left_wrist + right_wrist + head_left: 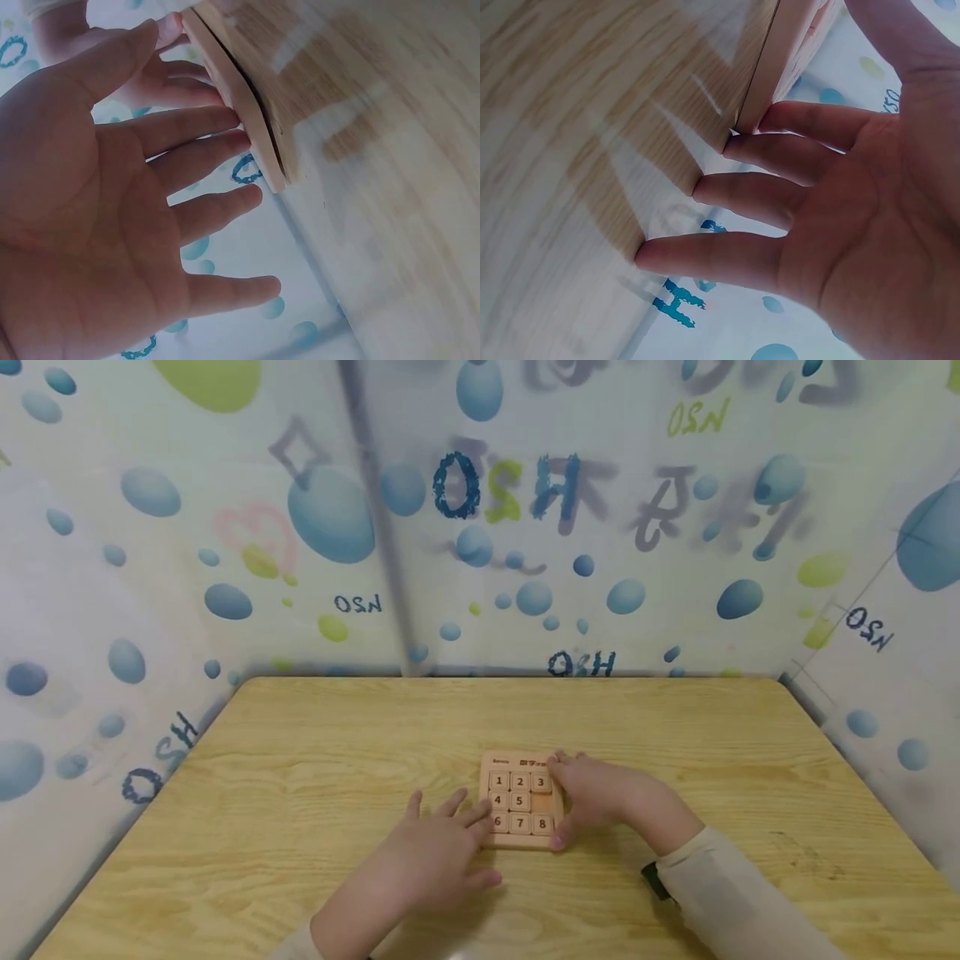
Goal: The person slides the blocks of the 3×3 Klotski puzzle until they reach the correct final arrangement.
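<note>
A wooden number slide puzzle (519,842) lies flat on the table, with tiles 1, 2, 3 in its top row. In the middle row, 4 and 5 stand left of a bare slot; 6, 7 and 8 fill the bottom row. My left hand (435,860) is spread at the puzzle's left side, its nearest fingertips over the 4 and 6 tiles' edge. At the right side, my right hand (600,793) touches the frame, thumb at the lower corner and index finger at the upper one. In the right wrist view, its other straight fingers (712,259) meet the tabletop.
The light wooden table (337,735) extends around the puzzle to a back edge against a wall covering (660,610) printed with blue and green drops and lettering. More patterned covering rises at both sides. A dark band (657,881) shows at the right sleeve's cuff.
</note>
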Available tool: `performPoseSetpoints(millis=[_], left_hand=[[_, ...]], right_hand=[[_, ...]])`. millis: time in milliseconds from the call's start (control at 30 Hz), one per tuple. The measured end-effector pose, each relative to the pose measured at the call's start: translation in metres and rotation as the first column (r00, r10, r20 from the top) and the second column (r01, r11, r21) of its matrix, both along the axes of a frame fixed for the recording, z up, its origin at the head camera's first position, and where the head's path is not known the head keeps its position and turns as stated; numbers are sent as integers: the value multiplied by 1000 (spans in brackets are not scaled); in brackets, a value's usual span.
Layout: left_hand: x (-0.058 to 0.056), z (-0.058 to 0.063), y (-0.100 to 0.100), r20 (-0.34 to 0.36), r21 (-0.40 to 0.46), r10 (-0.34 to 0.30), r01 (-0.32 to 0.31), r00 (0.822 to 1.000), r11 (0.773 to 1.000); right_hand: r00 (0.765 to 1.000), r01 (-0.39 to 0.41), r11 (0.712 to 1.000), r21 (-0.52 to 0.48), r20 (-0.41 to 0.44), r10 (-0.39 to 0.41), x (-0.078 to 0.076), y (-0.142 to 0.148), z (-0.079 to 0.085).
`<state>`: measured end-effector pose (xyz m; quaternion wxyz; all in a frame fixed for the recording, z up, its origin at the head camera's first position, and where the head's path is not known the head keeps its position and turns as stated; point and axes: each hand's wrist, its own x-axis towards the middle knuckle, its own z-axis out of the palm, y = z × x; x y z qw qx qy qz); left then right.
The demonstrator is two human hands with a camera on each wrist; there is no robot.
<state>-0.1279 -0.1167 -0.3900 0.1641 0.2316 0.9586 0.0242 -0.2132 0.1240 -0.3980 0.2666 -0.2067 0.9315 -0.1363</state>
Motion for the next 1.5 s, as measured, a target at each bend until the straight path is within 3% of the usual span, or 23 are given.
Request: performPoseSetpoints(millis=[667,767,867,1000,1233,1500], left_hand=[[-1,-3,1,6,-23,-10,11,1000,1000],[2,-4,6,-21,-54,-56,54,998,997],[5,-7,17,-34,-46,-145,144,989,989],[3,-10,33,6,-20,-217,217,976,976],[-7,-15,50,-33,-132,-177,172,984,976],[5,-3,42,-20,-112,-114,111,993,988]], right_hand=[[1000,-11,1000,-14,5,11,1,3,-2],[1000,-11,1000,-20,0,11,1,3,-2],[1000,-4,1000,-27,-11,4,2,4,-1],[1000,3,999,-37,-15,-3,3,4,-2],[1000,2,999,-43,9,-2,3,6,-5],[1000,-14,999,-31,-15,14,2,7,-3]])
